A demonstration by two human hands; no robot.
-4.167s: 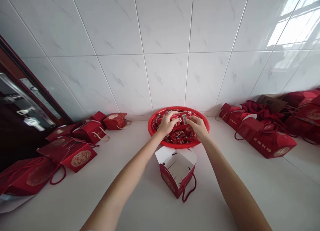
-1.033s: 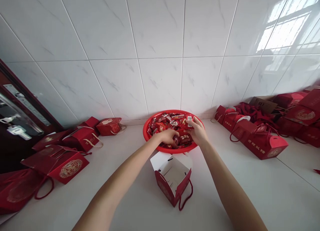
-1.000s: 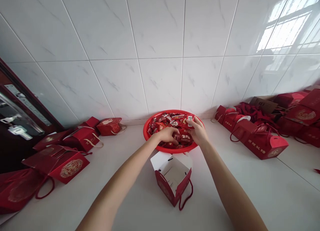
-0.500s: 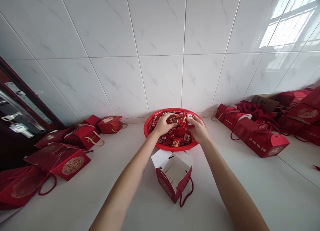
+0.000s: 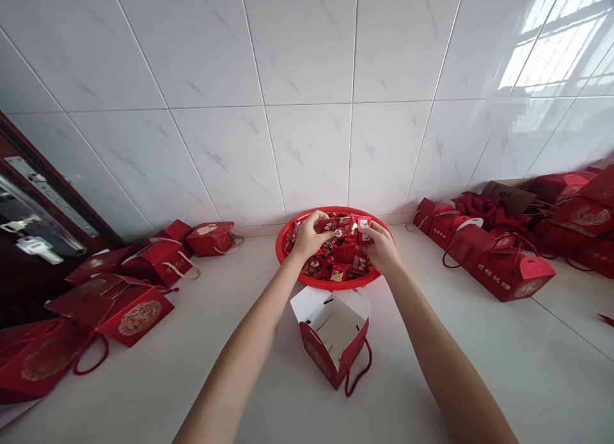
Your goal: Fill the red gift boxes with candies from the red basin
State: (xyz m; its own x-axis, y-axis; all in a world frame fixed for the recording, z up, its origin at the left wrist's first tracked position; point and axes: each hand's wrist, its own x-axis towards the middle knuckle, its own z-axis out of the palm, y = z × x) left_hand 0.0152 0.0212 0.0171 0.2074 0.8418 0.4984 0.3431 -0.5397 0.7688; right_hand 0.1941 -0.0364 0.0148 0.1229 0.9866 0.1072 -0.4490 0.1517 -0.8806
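Note:
A red plastic basin [image 5: 282, 260] full of small wrapped candies [image 5: 338, 272] stands against the wall. My left hand [image 5: 311, 239] is over its left part, thumb and fingers spread apart, with candies showing between them. At the basin's right side my right hand [image 5: 382, 249] pinches a red-wrapped candy [image 5: 364, 229] bearing a white label. In front of the basin, between my forearms, sits a red gift box [image 5: 322, 357] with its top flaps open, white inside, and a dark red cord handle hanging at its right. Only small dark slits and bits show inside it.
Several red gift boxes [image 5: 132, 309] with cord handles line the left side, beside a dark door frame with keys [image 5: 38, 247]. More red boxes [image 5: 503, 271] are heaped at the right. A white tiled wall [image 5: 307, 150] closes off the back.
My left hand has let go of a dark red candy it held, and its fingers have spread. My right hand stays almost in place with its candy.

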